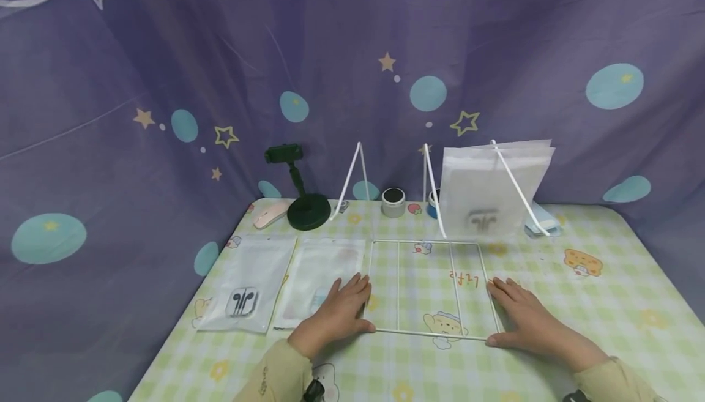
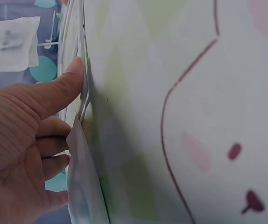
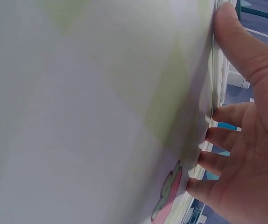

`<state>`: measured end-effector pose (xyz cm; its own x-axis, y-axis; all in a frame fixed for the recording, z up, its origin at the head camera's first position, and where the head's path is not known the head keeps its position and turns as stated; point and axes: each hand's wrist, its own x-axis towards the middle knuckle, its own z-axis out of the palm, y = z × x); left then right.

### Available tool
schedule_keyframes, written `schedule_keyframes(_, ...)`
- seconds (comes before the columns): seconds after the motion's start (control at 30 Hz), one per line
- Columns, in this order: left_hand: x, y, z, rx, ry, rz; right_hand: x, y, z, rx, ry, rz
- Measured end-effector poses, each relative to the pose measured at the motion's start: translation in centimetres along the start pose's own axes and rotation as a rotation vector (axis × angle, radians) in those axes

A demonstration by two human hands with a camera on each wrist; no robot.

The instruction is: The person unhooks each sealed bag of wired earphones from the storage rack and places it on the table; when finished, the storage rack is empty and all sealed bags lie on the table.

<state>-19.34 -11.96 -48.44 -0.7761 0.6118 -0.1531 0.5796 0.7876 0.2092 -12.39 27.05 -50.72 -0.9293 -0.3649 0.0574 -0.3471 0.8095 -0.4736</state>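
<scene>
A white wire rack [image 1: 431, 333] lies with its rectangular base flat on the tablecloth, and slanted V-shaped dividers rise at its back. My left hand [image 1: 343, 310] touches the base's front left corner, fingers spread and thumb by the front wire. At the front right corner rests my right hand [image 1: 523, 322], with its fingers extended along the side wire. Inside the rack's right part, a frosted zip bag [image 1: 490, 175] with earphones stands upright, apparently with another behind it. Under my left hand's fingers lies the edge of a flat frosted bag [image 1: 330, 261].
Farther left lies another frosted bag [image 1: 259, 267] with a boxed pair of earphones. Along the back stand a pink mouse [image 1: 271, 214], a dark green phone stand [image 1: 308, 211] and a small white round container [image 1: 393, 205]. A light blue packet [image 1: 542, 221] sits behind the rack's right side.
</scene>
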Motion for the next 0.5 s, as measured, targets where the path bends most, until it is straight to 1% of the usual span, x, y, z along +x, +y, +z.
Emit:
schedule_keyframes(0.23, 0.1, -0.33, 0.09, -0.024, 0.01, 0.004, 0.18, -0.18, -0.21, 0.004, -0.007, 0.005)
schedule_keyframes(0.5, 0.01, -0.5, 0.03, -0.042, -0.012, 0.008, 0.0, -0.21, -0.26, -0.013, -0.006, 0.005)
